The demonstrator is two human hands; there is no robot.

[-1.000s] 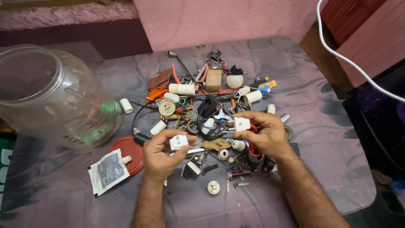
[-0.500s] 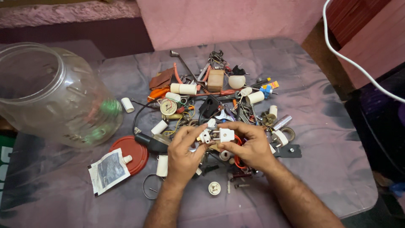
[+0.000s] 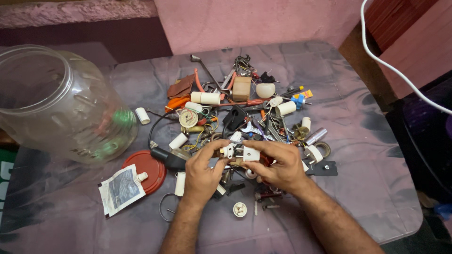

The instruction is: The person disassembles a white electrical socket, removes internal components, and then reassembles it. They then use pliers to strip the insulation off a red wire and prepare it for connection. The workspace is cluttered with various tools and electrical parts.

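Head view looks down on a table (image 3: 358, 155) strewn with small hardware. Both hands meet near the pile's near edge: the left hand (image 3: 201, 175) pinches a small white plug part (image 3: 229, 150) between thumb and fingers, and the right hand (image 3: 278, 167) grips a white plug body (image 3: 250, 154), the two pieces touching. Far left lies a clear plastic jar (image 3: 56, 103) on its side; its red lid (image 3: 147, 169) sits right of it, with a flat grey-and-white sachet (image 3: 121, 188) overlapping the lid's near-left edge.
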